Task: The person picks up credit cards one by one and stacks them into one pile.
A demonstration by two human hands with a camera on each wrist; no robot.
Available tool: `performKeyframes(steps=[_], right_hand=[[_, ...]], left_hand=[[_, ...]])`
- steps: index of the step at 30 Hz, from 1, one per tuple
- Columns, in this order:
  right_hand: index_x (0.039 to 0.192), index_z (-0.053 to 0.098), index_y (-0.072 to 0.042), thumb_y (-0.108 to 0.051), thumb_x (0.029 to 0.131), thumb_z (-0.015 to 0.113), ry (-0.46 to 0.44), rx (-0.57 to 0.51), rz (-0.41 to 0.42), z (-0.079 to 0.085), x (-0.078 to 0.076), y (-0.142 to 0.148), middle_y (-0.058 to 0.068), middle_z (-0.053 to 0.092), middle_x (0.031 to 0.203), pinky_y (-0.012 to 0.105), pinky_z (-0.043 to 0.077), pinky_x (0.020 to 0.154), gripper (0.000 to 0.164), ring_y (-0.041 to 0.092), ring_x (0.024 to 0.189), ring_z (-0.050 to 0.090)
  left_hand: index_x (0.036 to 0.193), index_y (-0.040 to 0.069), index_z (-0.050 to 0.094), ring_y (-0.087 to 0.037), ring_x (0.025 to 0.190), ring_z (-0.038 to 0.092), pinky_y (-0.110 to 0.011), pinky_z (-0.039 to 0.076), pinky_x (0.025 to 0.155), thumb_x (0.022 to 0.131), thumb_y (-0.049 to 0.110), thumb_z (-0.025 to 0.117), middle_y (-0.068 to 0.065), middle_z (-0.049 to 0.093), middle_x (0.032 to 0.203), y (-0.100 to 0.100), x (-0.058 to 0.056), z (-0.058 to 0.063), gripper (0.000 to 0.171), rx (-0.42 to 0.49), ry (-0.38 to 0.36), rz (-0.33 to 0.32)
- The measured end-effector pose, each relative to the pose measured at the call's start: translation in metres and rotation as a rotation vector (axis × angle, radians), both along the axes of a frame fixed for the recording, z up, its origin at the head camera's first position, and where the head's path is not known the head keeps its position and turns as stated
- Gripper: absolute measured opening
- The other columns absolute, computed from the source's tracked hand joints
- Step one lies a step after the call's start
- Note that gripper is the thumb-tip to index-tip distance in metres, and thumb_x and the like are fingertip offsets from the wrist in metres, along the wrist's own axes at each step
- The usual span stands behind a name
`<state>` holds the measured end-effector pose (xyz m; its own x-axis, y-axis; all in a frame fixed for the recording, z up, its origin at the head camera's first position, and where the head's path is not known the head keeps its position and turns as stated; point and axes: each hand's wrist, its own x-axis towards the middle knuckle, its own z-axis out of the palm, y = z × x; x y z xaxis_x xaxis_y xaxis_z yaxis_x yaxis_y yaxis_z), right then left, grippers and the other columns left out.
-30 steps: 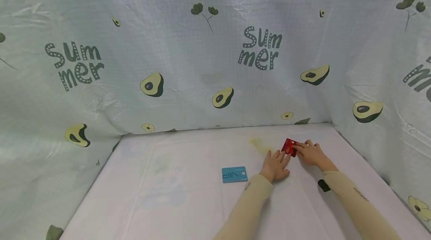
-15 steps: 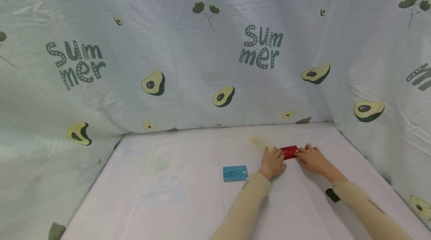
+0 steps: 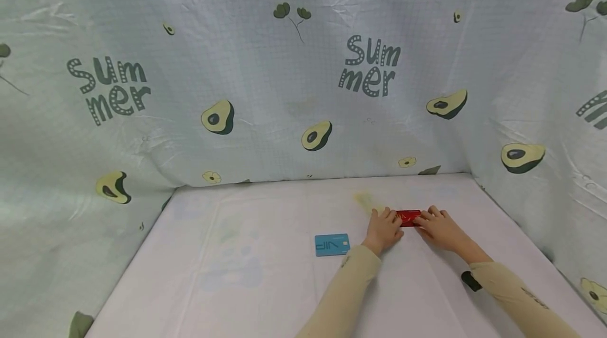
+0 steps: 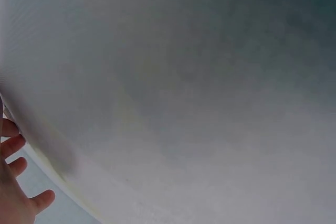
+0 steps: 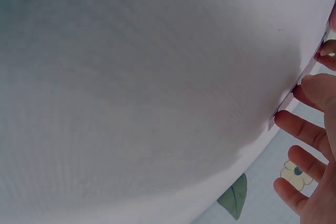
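Observation:
A red card with pale lettering lies crosswise on the pale tabletop, between my two hands in the head view. My left hand holds its left end with bent fingers. At the right end, my right hand grips it between thumb and fingers. The right wrist view shows the card's thin edge at the right hand, close to the surface. In the left wrist view only part of the left hand shows, its fingers spread apart. To the left lies a blue card marked VIP.
A light cloth covers the table, with faint coloured prints. Behind and at both sides hangs a sheet printed with avocados and "summer". A small dark object sits at the right sleeve's cuff.
The red card has turned from a slanted position to nearly level and shifted slightly toward me. Left fingers have closed in on its left end; the right hand has lowered a little.

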<state>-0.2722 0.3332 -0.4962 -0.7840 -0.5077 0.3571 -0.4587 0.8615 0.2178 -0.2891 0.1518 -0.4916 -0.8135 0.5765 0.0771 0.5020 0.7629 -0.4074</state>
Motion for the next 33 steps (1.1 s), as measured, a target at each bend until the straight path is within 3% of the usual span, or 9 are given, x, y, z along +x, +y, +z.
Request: performKeyframes(steps=[7, 18, 25, 33], right_hand=[[0.095, 0.060, -0.009, -0.022, 0.071, 0.073, 0.032, 0.033, 0.008, 0.003, -0.005, 0.002, 0.005, 0.056, 0.082, 0.042, 0.041, 0.064, 0.029, 0.023, 0.080, 0.045], [0.107, 0.060, -0.004, -0.036, 0.074, 0.068, -0.065, 0.027, -0.043, 0.008, -0.015, 0.006, 0.008, 0.057, 0.092, 0.043, 0.042, 0.066, 0.046, 0.024, 0.086, 0.045], [0.106, 0.058, -0.006, -0.044, 0.072, 0.067, -0.095, 0.026, -0.077, 0.007, -0.022, 0.008, 0.008, 0.055, 0.093, 0.048, 0.042, 0.069, 0.051, 0.026, 0.088, 0.045], [0.097, 0.056, -0.009, -0.048, 0.069, 0.068, -0.146, -0.045, -0.045, 0.007, -0.020, 0.004, 0.005, 0.050, 0.087, 0.045, 0.041, 0.066, 0.049, 0.024, 0.085, 0.043]], left_hand=[[0.121, 0.036, 0.041, -0.004, 0.131, 0.026, -0.035, 0.029, 0.104, 0.091, 0.053, 0.029, 0.017, 0.038, 0.135, 0.001, 0.002, 0.000, 0.037, 0.047, -0.038, -0.002], [0.124, 0.038, 0.041, -0.002, 0.121, 0.034, -0.032, 0.033, 0.101, 0.090, 0.054, 0.032, 0.020, 0.044, 0.126, 0.004, 0.000, -0.003, 0.039, 0.064, 0.016, 0.000], [0.129, 0.039, 0.037, 0.001, 0.121, 0.031, -0.031, 0.031, 0.101, 0.090, 0.055, 0.026, 0.024, 0.039, 0.128, 0.006, 0.000, -0.002, 0.043, -0.011, 0.024, 0.033], [0.117, 0.041, 0.042, -0.002, 0.128, 0.028, -0.033, 0.030, 0.102, 0.090, 0.054, 0.028, 0.020, 0.039, 0.130, 0.005, 0.001, -0.002, 0.032, 0.032, -0.002, 0.018]])
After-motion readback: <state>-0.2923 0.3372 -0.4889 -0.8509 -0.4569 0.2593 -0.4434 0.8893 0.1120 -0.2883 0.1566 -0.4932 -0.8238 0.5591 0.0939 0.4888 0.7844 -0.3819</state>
